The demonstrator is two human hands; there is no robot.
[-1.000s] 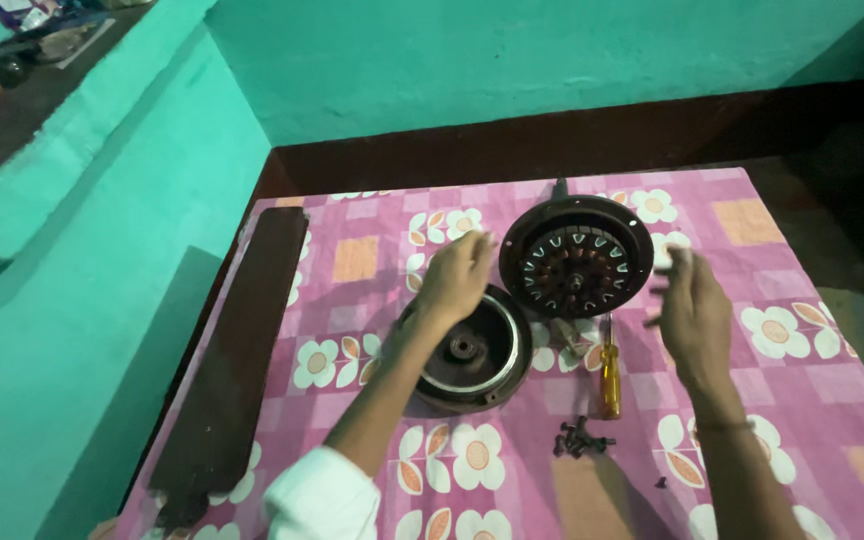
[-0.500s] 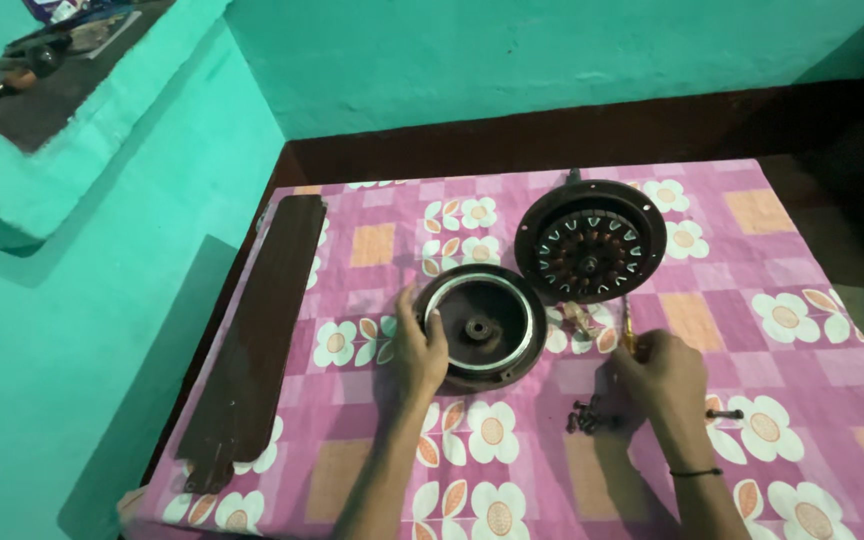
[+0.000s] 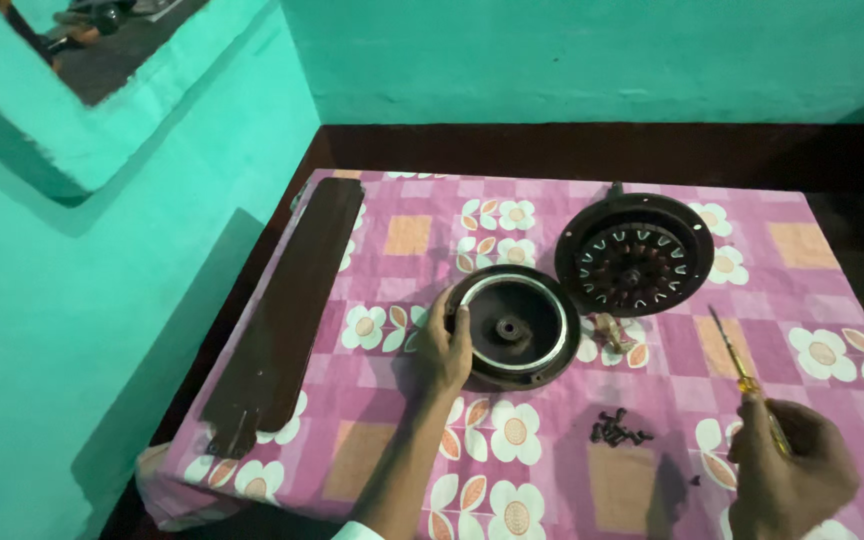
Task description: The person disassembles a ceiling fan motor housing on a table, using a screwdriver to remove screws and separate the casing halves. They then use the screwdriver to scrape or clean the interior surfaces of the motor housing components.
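- A table under a pink cloth [image 3: 412, 235] printed with white flowers and orange squares stands against green walls [image 3: 572, 60], seen from above by the person at work.
- A long dark fan blade [image 3: 282, 310] lies along the table's left side, well apart from both hands.
- A round black motor core [image 3: 634, 256], its ring of pale windings facing up, sits toward the far right of the cloth, just beside the open cover.
- A dark, bowl-shaped motor cover [image 3: 514, 325] rests near the middle of the table, hollow side up, a small hub at its centre.
- The left hand [image 3: 444, 350] grips the cover's near-left rim, thumb hooked over the edge and fingers curled against the outer wall.
- The right hand [image 3: 790, 468], low at the right of the view, is clenched around the yellow handle of a screwdriver [image 3: 742, 370], whose thin shaft points away toward the motor core.
- A small brownish part [image 3: 612, 330] lies on the cloth between the cover and the core; its kind cannot be told.
- A cluster of small black screws [image 3: 617, 430] lies on the cloth between the two hands, touched by neither.
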